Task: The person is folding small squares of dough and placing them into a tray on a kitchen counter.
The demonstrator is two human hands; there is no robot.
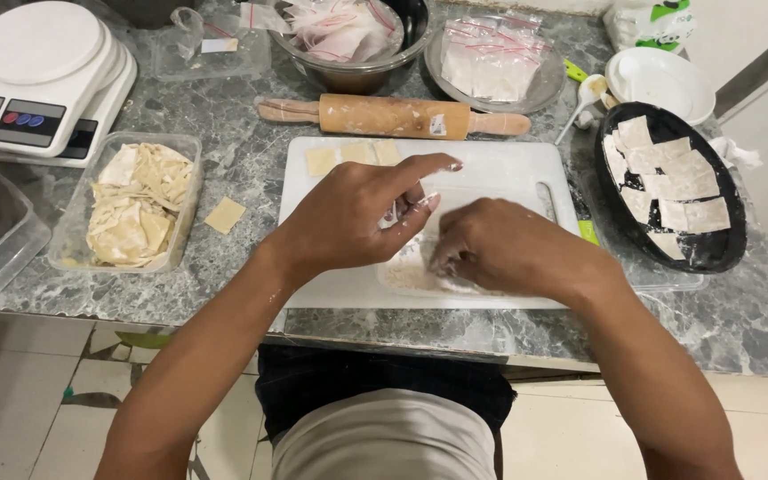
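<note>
Both our forearms reach in from the bottom of the head view and meet over the white board. Our left hand hovers there with the forefinger stretched out and the other fingers loosely curled, gripping nothing we can make out. Our right hand lies knuckles-up, fingers bent down onto a pale dough piece at the near middle of the board; they seem to pinch or press it, though the hand hides the contact and we cannot tell how firmly they close.

We judge the step in hand to be the shaping or folding of this one piece. A next move would call for steadying the dough with the left fingertips while the right works the edge, and for a light touch, since the sheet looks thin and floury.

Three small dough squares lie at the far edge of the board, and one stray square sits on the marble counter to the left. Beside it a clear tub holds dough scraps. A rolling pin lies beyond the board, a scale stands at the far left, and a black dish to the right carries floured squares. A steel bowl of bags sits at the back.
</note>
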